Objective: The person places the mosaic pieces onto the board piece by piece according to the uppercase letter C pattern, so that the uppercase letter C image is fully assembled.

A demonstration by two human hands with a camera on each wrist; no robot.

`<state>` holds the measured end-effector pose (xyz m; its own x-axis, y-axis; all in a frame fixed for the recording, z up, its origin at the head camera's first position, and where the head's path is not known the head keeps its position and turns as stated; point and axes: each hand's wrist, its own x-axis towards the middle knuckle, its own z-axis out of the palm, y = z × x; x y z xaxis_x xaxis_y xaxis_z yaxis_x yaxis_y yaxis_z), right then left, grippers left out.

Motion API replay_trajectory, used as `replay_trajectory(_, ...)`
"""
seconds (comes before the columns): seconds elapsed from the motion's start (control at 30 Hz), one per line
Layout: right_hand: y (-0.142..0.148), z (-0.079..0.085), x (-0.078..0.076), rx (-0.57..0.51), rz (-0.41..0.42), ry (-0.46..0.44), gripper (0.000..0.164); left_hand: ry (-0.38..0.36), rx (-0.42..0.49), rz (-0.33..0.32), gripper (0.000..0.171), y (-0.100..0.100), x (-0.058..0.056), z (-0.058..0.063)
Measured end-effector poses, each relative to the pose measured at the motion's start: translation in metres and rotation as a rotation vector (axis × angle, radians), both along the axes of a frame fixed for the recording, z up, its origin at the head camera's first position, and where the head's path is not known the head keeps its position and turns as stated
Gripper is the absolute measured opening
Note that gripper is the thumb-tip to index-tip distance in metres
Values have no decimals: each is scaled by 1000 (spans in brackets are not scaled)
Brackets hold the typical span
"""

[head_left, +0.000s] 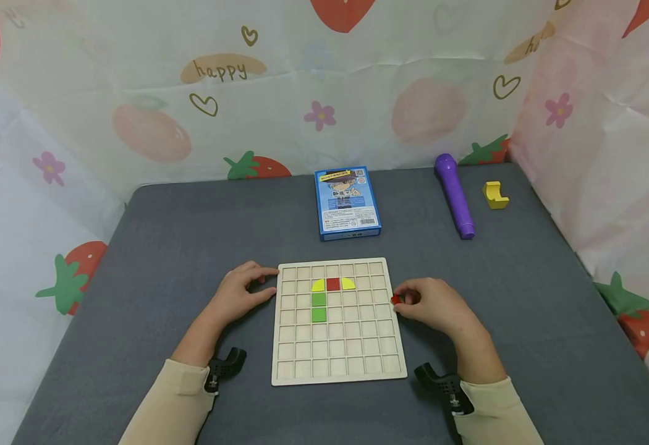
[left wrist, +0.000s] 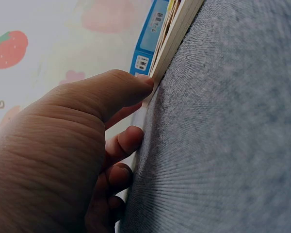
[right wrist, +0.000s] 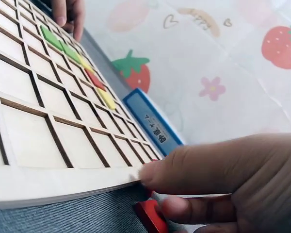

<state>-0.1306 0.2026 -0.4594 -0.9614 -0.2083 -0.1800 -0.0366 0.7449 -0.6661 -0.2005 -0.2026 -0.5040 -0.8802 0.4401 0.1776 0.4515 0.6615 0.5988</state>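
A square wooden grid board (head_left: 339,380) lies in front of me. Set in its upper cells are two yellow quarter-round tiles (head_left: 318,285), with a red square tile (head_left: 332,284) between them. Two green square tiles (head_left: 319,307) run down below the left yellow one. My left hand (head_left: 241,295) rests at the board's left edge, thumb and fingertip against its side. By the right edge, my right hand (head_left: 432,306) pinches a small red tile (right wrist: 153,216) between thumb and fingers; the fingers hide part of it, and more red shows beside the thumb tip.
Behind the board a blue box (head_left: 348,204) lies on the grey table (head_left: 202,228). A purple microphone-shaped stick (head_left: 455,196) and a yellow notched block (head_left: 494,195) are at the back right. Printed cloth (head_left: 280,93) hangs around the table's back and sides.
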Motion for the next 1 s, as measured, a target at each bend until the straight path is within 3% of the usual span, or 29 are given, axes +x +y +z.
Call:
replay_trajectory(0.23,0,-1,-2,7,-86,19,23,0,2,4,35,1,0,-1)
replay_trajectory(0.43,0,1,-2,-66,-139,8,23,6,1,4,35,-1,0,-2)
replay_trajectory(0.63,-6,2,-2,-120,-94,-1,25,2,-10,7,34,-1,-1,-1)
replay_trajectory(0.83,-10,-2,-2,-101,-49,-13,28,1,-7,2,35,-1,-1,-1)
replay_trajectory(1.0,-13,-4,-1,-32,-31,41,32,0,-4,4,34,-1,0,-2)
